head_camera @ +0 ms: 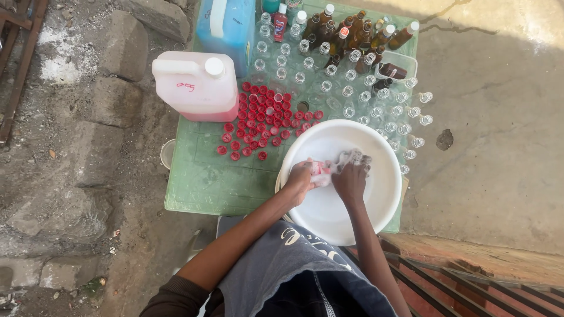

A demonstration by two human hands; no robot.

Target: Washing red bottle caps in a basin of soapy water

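Both hands in the white basin [376,217] at table's [200,182] 5 o'clock corner. Left hand [301,179] closed on a small red-and-white item [320,169], likely a cap; right hand [350,181] curled over a sudsy cloth [352,157]. Red caps [264,117] spread at 11 o'clock, empty clear bottles [352,94] at 12–1. Looks mid-wash; filling and capping apparently not started.

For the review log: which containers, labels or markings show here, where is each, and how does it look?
Pink jug: table's left, squarish, white cap, red handwritten mark.
Blue jug: behind it, large, pale label.
Brown bottles: far edge, white or red caps.
Clear bottles: table's middle, uncapped, unlabelled.
Red caps: loose beside the pink jug.
No signs or screens.
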